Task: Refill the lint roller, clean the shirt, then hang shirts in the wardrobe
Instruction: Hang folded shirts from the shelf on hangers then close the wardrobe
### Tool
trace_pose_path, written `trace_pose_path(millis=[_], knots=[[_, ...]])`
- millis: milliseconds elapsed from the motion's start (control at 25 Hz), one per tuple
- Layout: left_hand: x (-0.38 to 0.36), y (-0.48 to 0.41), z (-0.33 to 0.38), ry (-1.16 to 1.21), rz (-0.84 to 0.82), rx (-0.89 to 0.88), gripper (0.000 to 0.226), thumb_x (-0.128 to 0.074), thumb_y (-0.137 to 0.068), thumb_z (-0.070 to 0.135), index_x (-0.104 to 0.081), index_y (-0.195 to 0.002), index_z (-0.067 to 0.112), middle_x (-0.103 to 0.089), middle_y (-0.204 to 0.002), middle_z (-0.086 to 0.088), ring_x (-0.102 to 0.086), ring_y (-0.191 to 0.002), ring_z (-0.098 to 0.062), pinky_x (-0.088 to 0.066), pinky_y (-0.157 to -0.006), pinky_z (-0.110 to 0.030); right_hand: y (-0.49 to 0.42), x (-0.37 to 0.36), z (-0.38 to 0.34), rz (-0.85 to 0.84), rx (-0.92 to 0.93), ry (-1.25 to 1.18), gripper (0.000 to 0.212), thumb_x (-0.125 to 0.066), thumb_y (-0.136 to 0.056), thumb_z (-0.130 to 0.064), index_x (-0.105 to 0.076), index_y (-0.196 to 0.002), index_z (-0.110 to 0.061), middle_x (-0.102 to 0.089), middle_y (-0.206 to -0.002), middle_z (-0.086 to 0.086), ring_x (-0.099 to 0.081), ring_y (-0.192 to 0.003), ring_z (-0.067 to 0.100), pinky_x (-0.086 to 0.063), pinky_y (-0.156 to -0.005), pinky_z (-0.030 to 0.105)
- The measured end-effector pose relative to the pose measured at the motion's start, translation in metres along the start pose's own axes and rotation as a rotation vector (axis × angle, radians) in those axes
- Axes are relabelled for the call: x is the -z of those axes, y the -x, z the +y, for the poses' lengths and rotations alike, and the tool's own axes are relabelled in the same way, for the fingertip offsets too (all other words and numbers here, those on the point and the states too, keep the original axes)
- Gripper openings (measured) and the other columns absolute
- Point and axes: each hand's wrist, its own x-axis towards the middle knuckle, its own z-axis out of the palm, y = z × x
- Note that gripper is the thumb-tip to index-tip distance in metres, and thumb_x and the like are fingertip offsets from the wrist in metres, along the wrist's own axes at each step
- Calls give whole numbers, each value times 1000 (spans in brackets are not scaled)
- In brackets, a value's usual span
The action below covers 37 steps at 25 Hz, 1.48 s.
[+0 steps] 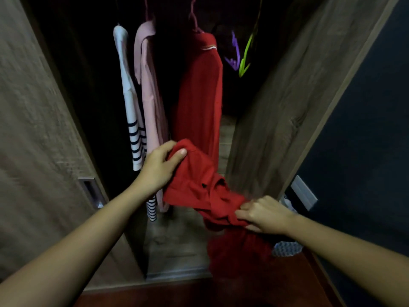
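Observation:
A red shirt [199,89] hangs on a pink hanger [193,16] in the open wardrobe. Its lower part is pulled out toward me and bunched. My left hand [159,167] grips the red cloth at its upper left fold, thumb on top. Lower right, my right hand [263,214] pinches another fold of the same cloth. To the left hang a pink shirt [150,89] and a white shirt with dark stripes [130,103]. No lint roller is in view.
Two bare hangers, purple [234,52] and green [245,56], hang at the right of the rail. Wooden wardrobe doors stand at left [33,120] and right [287,103]. The wardrobe floor [174,247] lies below the shirts. A patterned cloth [285,249] lies low right.

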Motion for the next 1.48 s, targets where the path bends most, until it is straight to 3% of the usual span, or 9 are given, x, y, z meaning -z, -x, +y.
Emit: trace_pose_path(millis=[120,240,400,680,800,960,1080,1320,1480], knots=[[-11,-6,11,-13,-141,-79,20,-56,-81,45,-66,-84,27,-65,-75,15,-57,-78,1,-46,-77,-25,-11,12,2,80,-271,-310,57,-35,-77,-76,-49,-72,-21,-55,-62,-6,-57,-55,17,-41,-48,27],[-32,7,19,-154,-211,-136,23,-58,-83,40,-69,-90,21,-71,-87,9,-62,-84,2,-47,-82,-26,-25,18,16,248,-454,-400,51,-39,-80,-66,-49,-76,-17,-49,-64,-9,-54,-60,15,-44,-55,30],[-41,19,38,-199,-154,-176,9,-64,-86,23,-69,-86,16,-72,-81,3,-64,-78,-6,-42,-72,-16,-51,10,12,177,-351,-641,49,-62,-78,-53,-55,-107,-14,-61,-97,0,-60,-88,11,-48,-78,25],[52,-6,76,-359,186,-246,19,-62,-83,32,-69,-89,15,-67,-80,2,-57,-71,-3,-41,-66,-14,-72,-3,-9,179,-272,-768,16,-64,-85,-18,-57,-99,-21,-63,-92,-4,-56,-81,-4,-48,-72,26],[101,-9,58,-694,-115,-368,44,-48,-77,45,-68,-88,8,-71,-82,-8,-63,-75,-15,-40,-67,-23,-46,33,25,199,-307,-816,52,-63,-78,-2,-47,-114,-36,-65,-107,-5,-60,-97,-5,-47,-85,16],[121,-12,34,-671,-38,-253,41,-52,-77,42,-70,-95,9,-72,-90,-10,-67,-84,-20,-43,-74,-27,-22,106,63,334,-375,-950,28,-61,-71,-11,-53,-75,-37,-66,-112,-9,-60,-104,5,-44,-91,18],[104,-16,31,-727,45,-208,21,-59,-85,28,-64,-95,10,-69,-89,-15,-65,-85,-32,-48,-72,-40,-20,137,79,343,-431,-707,52,-59,-68,12,-62,-52,-37,-65,-109,-15,-62,-103,10,-43,-88,11],[72,-34,49,-740,203,-112,16,-58,-85,24,-53,-92,11,-64,-90,-25,-60,-86,-47,-44,-68,-43,-15,128,83,271,-545,-207,60,-61,-66,7,-61,-119,-20,-59,-127,4,-57,-114,21,-49,-96,39],[46,-30,47,-891,-44,12,18,-55,-85,35,-46,-88,20,-64,-97,-20,-60,-92,-44,-46,-70,-41,-2,138,104,260,-560,-244,55,-53,-67,9,-62,-115,-16,-61,-122,4,-57,-114,23,-44,-100,40]])
